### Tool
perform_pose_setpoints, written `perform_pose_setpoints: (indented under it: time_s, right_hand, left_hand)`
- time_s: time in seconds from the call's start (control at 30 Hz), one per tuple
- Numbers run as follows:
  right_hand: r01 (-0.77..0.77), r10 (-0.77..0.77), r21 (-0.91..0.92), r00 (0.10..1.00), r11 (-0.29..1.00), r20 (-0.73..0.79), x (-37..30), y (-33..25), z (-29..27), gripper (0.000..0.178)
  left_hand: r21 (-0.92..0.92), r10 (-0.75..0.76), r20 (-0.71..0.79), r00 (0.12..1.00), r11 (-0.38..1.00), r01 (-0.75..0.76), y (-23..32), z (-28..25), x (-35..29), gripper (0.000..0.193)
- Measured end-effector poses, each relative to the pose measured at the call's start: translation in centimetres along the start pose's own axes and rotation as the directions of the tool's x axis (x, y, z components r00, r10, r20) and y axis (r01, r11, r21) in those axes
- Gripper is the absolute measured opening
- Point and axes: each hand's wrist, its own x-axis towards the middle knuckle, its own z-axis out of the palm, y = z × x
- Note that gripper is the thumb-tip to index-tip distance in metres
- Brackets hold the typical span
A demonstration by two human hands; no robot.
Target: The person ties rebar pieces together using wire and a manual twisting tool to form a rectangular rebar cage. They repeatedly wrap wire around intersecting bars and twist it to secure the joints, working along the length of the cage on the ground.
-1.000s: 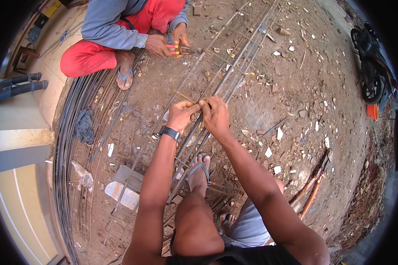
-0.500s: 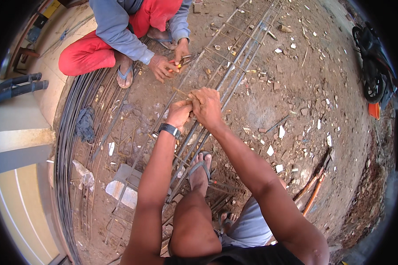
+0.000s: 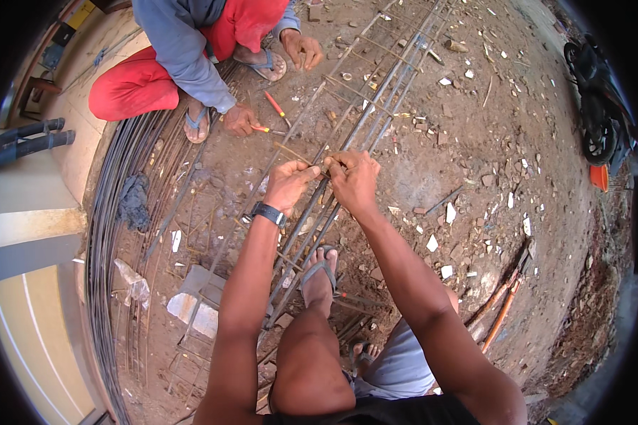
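A long rebar cage (image 3: 365, 145) of dark bars and thin cross ties runs from the far right toward my feet. Over it, my left hand (image 3: 288, 185) pinches a thin brownish steel stirrup (image 3: 292, 151) between thumb and finger. Close by on the right, my right hand (image 3: 354, 178) has its fingers curled in a pinch at the same stirrup, the exact contact partly hidden. Across the cage, a crouching person's hand (image 3: 241, 120) rests at one handle of pincers (image 3: 276, 105) with red-yellow grips, spread apart at the ground. That person's other hand (image 3: 302, 49) is raised, fingers bent.
A bundle of long steel bars (image 3: 110, 234) lies on the left beside a dark cloth (image 3: 133, 202). Long-handled cutters (image 3: 505, 301) lie at the right. Rubble and white shards (image 3: 432, 242) are scattered over the dirt. A motorcycle (image 3: 595, 106) stands far right.
My hands have come slightly apart, the right one shifting rightward. The other person has lowered the pincers, which now lie spread, and lifted one hand away from them.
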Motion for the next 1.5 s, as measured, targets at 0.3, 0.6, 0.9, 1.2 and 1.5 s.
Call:
perform_pose_setpoints:
  time_s: [0.3, 0.6, 0.9, 1.2, 1.5]
  right_hand:
    - [0.012, 0.178, -0.484, 0.922, 0.875, 0.345, 4.0, -0.8, 1.1, 0.017]
    - [0.127, -0.021, -0.462, 0.974, 0.878, 0.227, 3.1, -0.1, 1.6, 0.015]
    - [0.282, -0.197, -0.170, 0.897, 0.944, 0.395, 4.5, -2.6, -2.0, 0.017]
    - [0.580, -0.453, -0.143, 0.746, 0.802, 0.487, 5.9, -1.7, -0.3, 0.015]
    - [0.363, -0.277, -0.309, 0.917, 0.879, 0.288, -2.2, -1.3, -3.0, 0.016]
  left_hand:
    - [0.044, -0.020, -0.061, 0.998, 0.999, 0.022, 0.9, 1.0, -0.2, 0.026]
    - [-0.206, -0.254, 0.136, 0.958, 0.938, 0.278, 0.9, -0.9, 0.8, 0.019]
    - [-0.088, -0.049, -0.055, 0.997, 0.995, 0.044, 0.3, -0.1, -0.3, 0.018]
    - [-0.169, 0.000, -0.011, 1.000, 0.986, -0.002, 0.3, -0.7, -0.3, 0.015]
    - [-0.066, -0.062, -0.058, 0.996, 0.996, 0.058, 0.8, 0.2, 0.0, 0.024]
